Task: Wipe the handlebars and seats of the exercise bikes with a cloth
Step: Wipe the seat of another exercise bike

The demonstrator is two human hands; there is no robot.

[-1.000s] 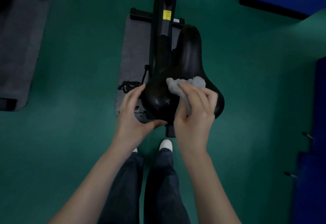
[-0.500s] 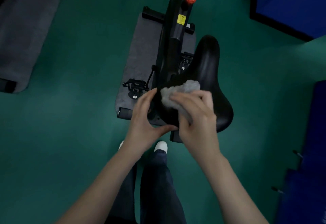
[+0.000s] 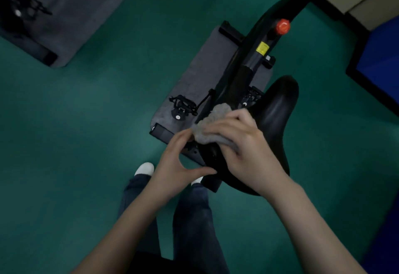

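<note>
A black exercise bike seat (image 3: 274,120) lies below me, its nose pointing up and right. My right hand (image 3: 244,150) holds a grey cloth (image 3: 212,123) bunched under its fingers against the seat's wide rear left part. My left hand (image 3: 177,161) cups the seat's rear left edge, thumb along the rim and fingers reaching up to the cloth. The black bike frame (image 3: 252,57) runs up to the right with a red knob (image 3: 282,26) and a yellow label (image 3: 263,48). The handlebars are out of view.
The bike stands on a grey mat (image 3: 198,79) on green floor (image 3: 86,144), with a pedal (image 3: 183,105) left of the frame. Another mat with a second bike's base (image 3: 64,14) lies at top left. Blue panels (image 3: 377,62) stand at right. My shoes (image 3: 144,169) are below the seat.
The view has swung so the bike now sits further right and tilted. My right hand slid the cloth toward the seat's left rear edge, closer to my left hand's fingers.
</note>
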